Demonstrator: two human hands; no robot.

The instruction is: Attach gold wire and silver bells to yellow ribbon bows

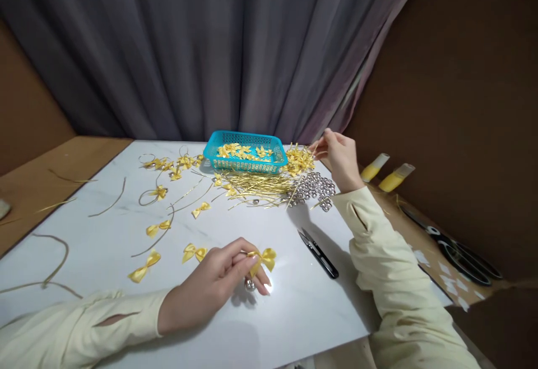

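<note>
I log: left hand (218,279) pinching a yellow bow (266,258), silver ball (249,284) beneath its fingers; right hand (341,159) beside bow pile (298,159), grip I cannot tell.

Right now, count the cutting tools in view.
2: snips on the white table, right of the bow in the left hand; scissors on the brown surface at right.

Grey curtain (210,50) behind, brown wall (462,78) at right. Brown table (96,148); on its right edge, two yellow tubes (396,178) with whitish ends, near each other. Large black-handled scissors (439,237) nearer, white scraps (449,285) beside. Pale object (4,208), left edge, cut off, can't tell what.
</note>
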